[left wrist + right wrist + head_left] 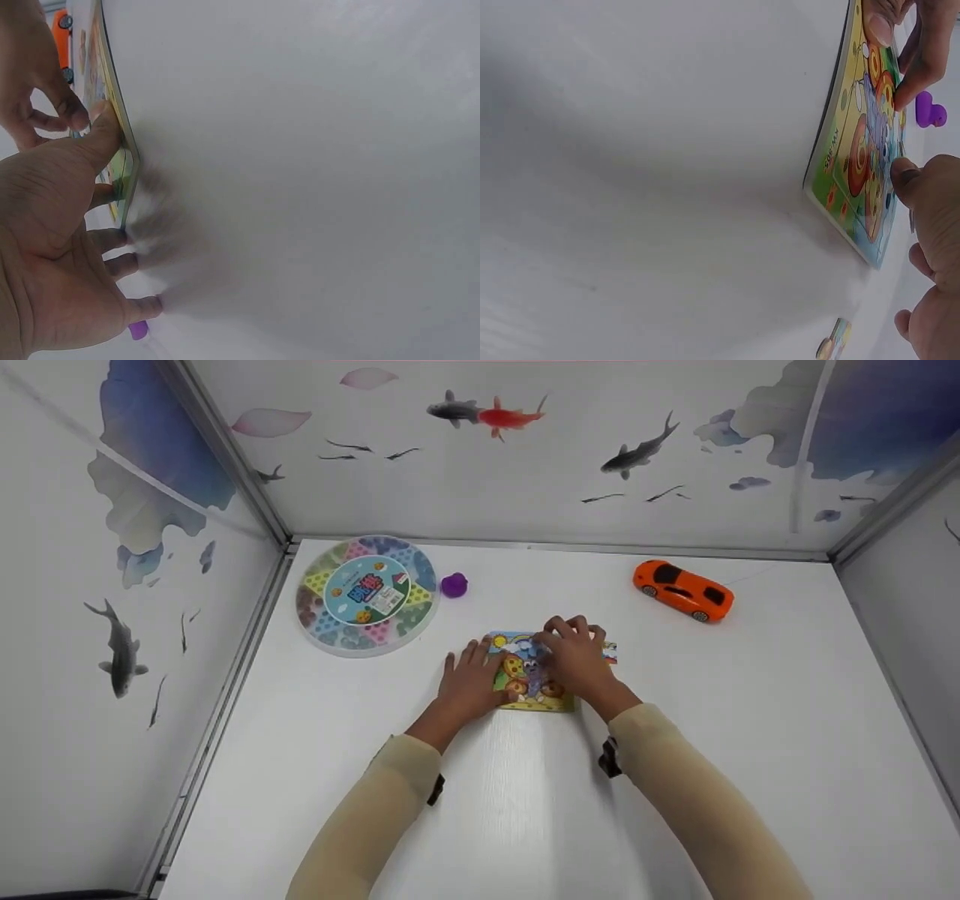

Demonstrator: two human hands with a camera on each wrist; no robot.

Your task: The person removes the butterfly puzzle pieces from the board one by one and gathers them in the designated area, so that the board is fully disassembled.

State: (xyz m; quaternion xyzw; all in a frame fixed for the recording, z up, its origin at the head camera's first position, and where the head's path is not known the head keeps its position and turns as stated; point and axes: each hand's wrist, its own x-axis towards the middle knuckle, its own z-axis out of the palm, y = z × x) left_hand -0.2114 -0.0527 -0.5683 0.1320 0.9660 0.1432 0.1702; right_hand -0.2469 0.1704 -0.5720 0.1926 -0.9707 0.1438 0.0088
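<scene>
My right hand (579, 661) is nearer the loose piece (612, 653), just right of the puzzle board (534, 676).
That board lies under my left hand (471, 684), fingers straight across its left edge, and my right, fingers bent; whether pinching, I can't tell.

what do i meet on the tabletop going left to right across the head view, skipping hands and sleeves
round game board → purple toy duck → picture puzzle → small loose piece → orange toy car
</scene>
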